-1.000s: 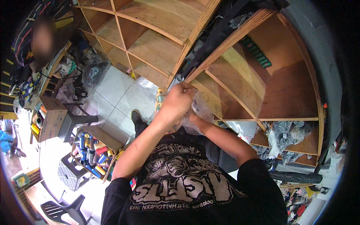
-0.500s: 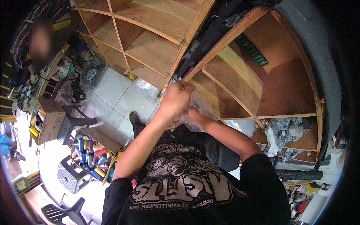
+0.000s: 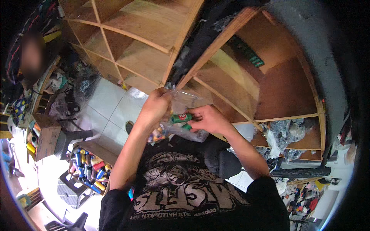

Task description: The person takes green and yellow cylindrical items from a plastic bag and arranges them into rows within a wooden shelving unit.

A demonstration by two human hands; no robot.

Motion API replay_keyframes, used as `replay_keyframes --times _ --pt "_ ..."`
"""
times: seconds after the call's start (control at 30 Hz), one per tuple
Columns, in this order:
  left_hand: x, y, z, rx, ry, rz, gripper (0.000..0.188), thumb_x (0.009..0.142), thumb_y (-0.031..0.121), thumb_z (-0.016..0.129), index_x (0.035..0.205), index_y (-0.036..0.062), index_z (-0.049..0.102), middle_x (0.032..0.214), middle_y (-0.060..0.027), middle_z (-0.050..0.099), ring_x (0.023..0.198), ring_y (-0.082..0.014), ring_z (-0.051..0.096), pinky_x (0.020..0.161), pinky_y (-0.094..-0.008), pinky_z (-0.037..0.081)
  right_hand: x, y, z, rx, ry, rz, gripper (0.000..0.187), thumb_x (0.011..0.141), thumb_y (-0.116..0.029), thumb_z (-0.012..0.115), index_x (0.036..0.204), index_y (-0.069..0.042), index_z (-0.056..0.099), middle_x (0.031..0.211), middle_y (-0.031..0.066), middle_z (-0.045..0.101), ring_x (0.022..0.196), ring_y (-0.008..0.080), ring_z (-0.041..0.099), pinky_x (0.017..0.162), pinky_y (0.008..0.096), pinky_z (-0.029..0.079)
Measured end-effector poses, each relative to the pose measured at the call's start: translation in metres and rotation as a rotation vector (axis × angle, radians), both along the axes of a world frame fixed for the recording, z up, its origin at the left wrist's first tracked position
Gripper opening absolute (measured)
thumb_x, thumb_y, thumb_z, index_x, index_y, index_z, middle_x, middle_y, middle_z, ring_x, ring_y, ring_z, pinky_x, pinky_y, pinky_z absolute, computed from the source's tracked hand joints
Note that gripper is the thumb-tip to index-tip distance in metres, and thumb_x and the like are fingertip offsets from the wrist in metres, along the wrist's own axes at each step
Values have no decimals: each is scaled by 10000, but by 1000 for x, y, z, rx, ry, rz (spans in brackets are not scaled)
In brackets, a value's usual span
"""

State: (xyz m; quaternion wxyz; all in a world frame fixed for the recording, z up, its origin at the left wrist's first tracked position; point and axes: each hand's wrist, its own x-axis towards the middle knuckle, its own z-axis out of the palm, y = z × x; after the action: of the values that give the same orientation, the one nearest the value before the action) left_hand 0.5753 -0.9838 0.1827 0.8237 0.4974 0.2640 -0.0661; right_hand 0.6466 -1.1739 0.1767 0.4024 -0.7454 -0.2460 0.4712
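A clear plastic bag (image 3: pixel 189 95) hangs in front of my chest, its upper edge gripped by my closed left hand (image 3: pixel 156 107). Between the fingertips of my right hand (image 3: pixel 210 118) is a green thread spool (image 3: pixel 180 118) with a red and white end, held at the bag's opening. Just below it, another green spool (image 3: pixel 186 126) shows partly, against the bag. Several mixed-colour spools (image 3: pixel 157 134) sit lower down, beneath my left wrist; whether they are inside the bag I cannot tell.
Ahead stand wooden compartment shelves (image 3: pixel 135 36); a row of green spools (image 3: pixel 246 52) lies in the right one. Plastic-wrapped goods (image 3: pixel 287 134) fill its lower shelf. At left, a cardboard box of coloured spools (image 3: pixel 92 165) rests on a dark stool (image 3: pixel 71 190). Another person is at far left.
My hands have moved apart and the bag has opened between them. A green spool now shows in my right hand. The view has shifted slightly.
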Motion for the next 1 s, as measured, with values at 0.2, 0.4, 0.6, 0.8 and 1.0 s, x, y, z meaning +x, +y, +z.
replay_keyframes --times 0.2,0.4,0.6,0.8,1.0 --pt "-6 4 -20 -145 -10 143 63 808 96 464 787 38 450 504 39 312 330 -50 239 303 -234 179 32 -41 52 244 194 -287 274 854 -35 529 1112 57 521 991 125 597 897 213 608 772 326 543" --pt "-2 -6 -21 -158 13 194 77 809 110 434 786 48 474 511 52 291 344 -44 227 306 -219 152 112 -105 37 429 -62 -795 267 846 -47 544 1096 46 532 987 111 584 904 223 608 780 345 542" --pt "-1 -1 -28 -146 37 224 49 804 97 438 782 59 458 500 44 295 337 -42 223 303 -221 157 150 -132 -18 509 -51 -1077 286 820 -57 584 1076 63 537 957 102 582 869 205 608 756 331 551" --pt "1 -2 -31 -115 35 236 105 820 99 442 871 12 472 503 22 310 342 -61 244 308 -226 184 158 -132 -14 276 -455 -1226 283 805 -134 632 1032 28 584 872 56 602 758 130 583 705 279 529" --pt "5 -3 -38 -95 36 236 94 815 101 447 859 23 473 506 26 300 348 -62 245 308 -228 189 192 -155 -36 272 -589 -1363 309 795 -139 647 1057 11 584 852 32 603 725 119 571 663 252 500"
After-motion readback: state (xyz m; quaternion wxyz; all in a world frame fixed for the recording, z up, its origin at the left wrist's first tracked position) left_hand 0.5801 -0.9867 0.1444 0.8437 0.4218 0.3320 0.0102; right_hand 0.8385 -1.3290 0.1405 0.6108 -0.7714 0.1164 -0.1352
